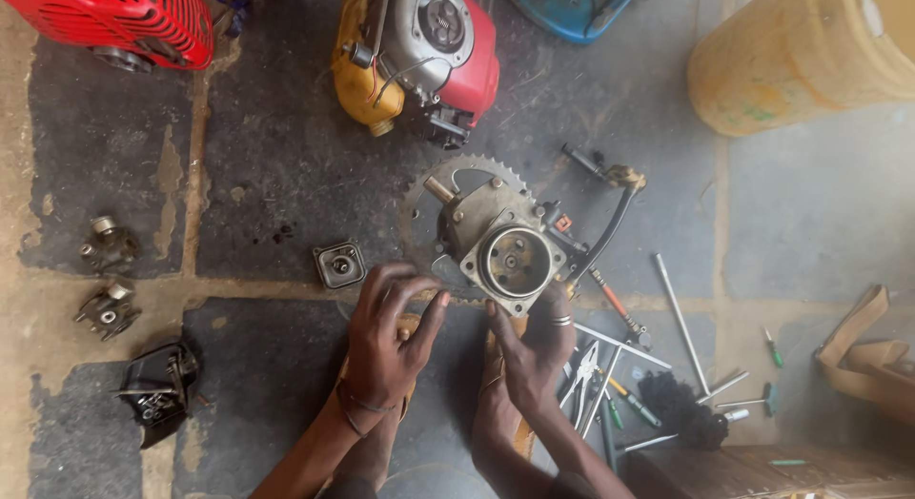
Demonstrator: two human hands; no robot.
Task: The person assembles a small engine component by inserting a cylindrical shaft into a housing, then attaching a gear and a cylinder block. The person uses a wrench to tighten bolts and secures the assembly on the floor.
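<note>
Centrally, head view: engine block (503, 244) sits on a sprocket (464, 172) on the floor, frame centre. Left hand (386, 339) spread open, fingertips at the block's lower left edge, holding nothing. Right hand (536, 345) loosely open, fingers touching the block's lower rim. Tools (658, 313) lie scattered at right.

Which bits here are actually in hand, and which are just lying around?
In hand:
- left hand, fingertips at the metal engine block
- right hand, against the block's lower edge
- toothed sprocket under the block

Lying about:
- yellow and red engine
- square metal cover
- pliers
- screwdrivers
- yellow bucket
</note>
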